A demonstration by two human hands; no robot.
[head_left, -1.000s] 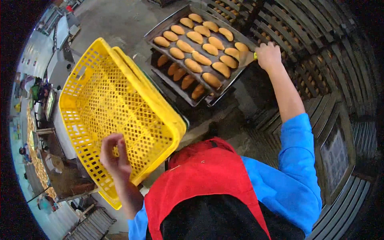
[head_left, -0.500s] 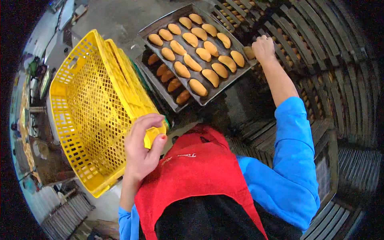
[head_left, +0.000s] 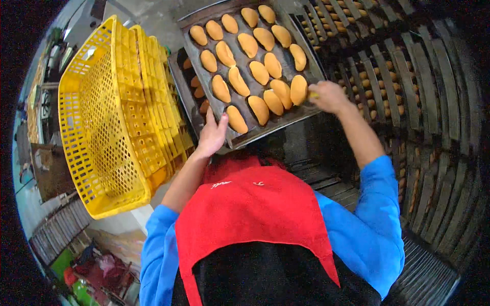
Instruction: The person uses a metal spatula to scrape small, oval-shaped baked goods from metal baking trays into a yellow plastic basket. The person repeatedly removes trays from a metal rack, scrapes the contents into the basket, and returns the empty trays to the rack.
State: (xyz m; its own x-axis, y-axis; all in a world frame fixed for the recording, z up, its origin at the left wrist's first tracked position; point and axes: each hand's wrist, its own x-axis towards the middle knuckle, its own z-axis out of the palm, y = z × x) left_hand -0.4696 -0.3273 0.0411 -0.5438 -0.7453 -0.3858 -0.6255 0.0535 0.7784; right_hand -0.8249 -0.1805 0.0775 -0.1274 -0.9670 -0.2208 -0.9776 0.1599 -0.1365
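Dark metal tray of golden buns lies ahead of both hands, long axis running left-right; left hand grips its near-left edge, right hand clasps its right corner, both equally near.

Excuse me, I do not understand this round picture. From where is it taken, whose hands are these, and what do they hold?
The camera sits on a person's head and looks down, so the lens bends the edges round. You see the person's own red apron and blue sleeves. Both bare hands grip a dark baking tray filled with golden oblong buns: the left hand at its near edge, the right hand at its right corner. Another tray of buns lies just beneath. On the left stands a yellow plastic crate, tilted, untouched. On the right is a rack with more trays.
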